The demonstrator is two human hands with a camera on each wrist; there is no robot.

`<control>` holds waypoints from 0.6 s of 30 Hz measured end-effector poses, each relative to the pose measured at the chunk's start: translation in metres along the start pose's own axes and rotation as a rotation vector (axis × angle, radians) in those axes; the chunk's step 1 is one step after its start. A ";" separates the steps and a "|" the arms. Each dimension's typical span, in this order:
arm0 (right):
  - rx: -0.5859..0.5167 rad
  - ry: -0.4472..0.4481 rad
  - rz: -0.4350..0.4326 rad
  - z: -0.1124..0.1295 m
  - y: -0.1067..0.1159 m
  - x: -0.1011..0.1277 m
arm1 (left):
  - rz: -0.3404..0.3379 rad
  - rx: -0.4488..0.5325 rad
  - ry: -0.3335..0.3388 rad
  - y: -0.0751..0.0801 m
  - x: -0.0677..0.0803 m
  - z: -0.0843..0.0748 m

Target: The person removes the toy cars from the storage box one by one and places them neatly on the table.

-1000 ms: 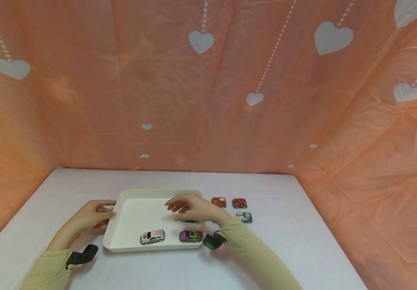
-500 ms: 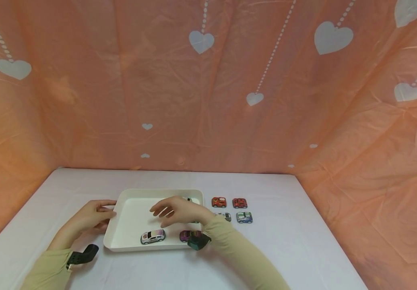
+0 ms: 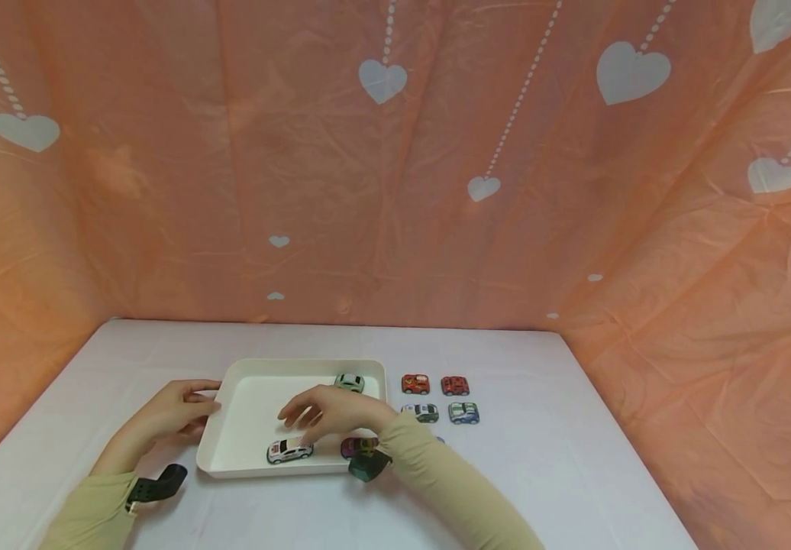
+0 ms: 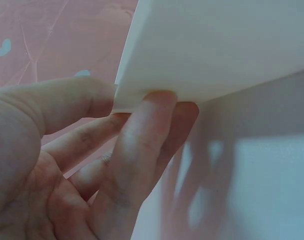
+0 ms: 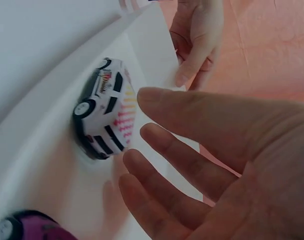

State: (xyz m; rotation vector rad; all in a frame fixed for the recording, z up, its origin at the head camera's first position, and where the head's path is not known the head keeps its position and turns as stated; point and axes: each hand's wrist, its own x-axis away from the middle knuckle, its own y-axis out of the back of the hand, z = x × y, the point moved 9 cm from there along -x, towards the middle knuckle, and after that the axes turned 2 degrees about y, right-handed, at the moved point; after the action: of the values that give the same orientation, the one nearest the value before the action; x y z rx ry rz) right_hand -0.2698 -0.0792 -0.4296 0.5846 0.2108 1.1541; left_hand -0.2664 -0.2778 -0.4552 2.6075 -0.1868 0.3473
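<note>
My left hand [image 3: 174, 409] grips the left wall of a white plastic tray [image 4: 217, 55], with its fingers [image 4: 146, 125] bent against the outside. Over the tray hovers my right hand [image 3: 340, 410], fingers loosely bent with a gap between thumb and fingertips and nothing held. Its thumb tip reaches close to a white toy car [image 5: 104, 110] with a pink checkered roof, standing near the tray's front wall. A purple toy car [image 3: 357, 448] sits to the right, partly covered by the wrist band. A pale green toy car [image 3: 350, 383] stands in the back right corner.
Right of the tray, on the white table [image 3: 540, 473], stand two red toy cars [image 3: 415, 383], a white and green one [image 3: 420, 413] and a white and blue one [image 3: 463, 413]. Another is mostly hidden by the right sleeve [image 3: 447, 481]. Orange heart-print sheeting [image 3: 327, 191] surrounds the table.
My right hand has moved left and toward the tray's front, closer to the white car, uncovering the pale green car and cars beside the tray. My left hand stays put.
</note>
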 end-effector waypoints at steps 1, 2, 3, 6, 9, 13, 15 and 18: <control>0.002 0.001 0.003 -0.001 -0.001 0.000 | 0.000 0.001 -0.002 0.000 0.000 0.000; 0.010 0.000 0.005 -0.002 -0.002 -0.001 | -0.001 0.002 -0.003 0.000 0.000 0.000; 0.024 -0.002 0.008 -0.003 -0.004 -0.001 | -0.002 0.002 -0.004 0.000 0.000 0.000; 0.055 -0.016 0.008 -0.006 -0.006 -0.002 | -0.005 0.002 -0.004 0.000 0.000 0.000; 0.078 -0.024 0.008 -0.008 -0.008 -0.003 | -0.008 0.006 0.001 0.000 0.000 0.001; 0.097 -0.023 0.015 -0.008 -0.010 -0.004 | -0.011 0.006 0.010 0.000 -0.001 0.002; 0.121 -0.018 0.026 -0.008 -0.012 -0.005 | -0.013 0.002 0.010 0.000 -0.001 0.002; 0.156 -0.011 0.034 -0.008 -0.015 -0.005 | -0.017 0.000 0.008 -0.001 0.000 0.001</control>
State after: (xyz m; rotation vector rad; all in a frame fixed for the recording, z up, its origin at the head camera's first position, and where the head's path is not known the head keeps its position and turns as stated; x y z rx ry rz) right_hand -0.2641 -0.0854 -0.4453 0.7341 0.2845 1.1739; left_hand -0.2658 -0.2776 -0.4568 2.6058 -0.1614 0.3518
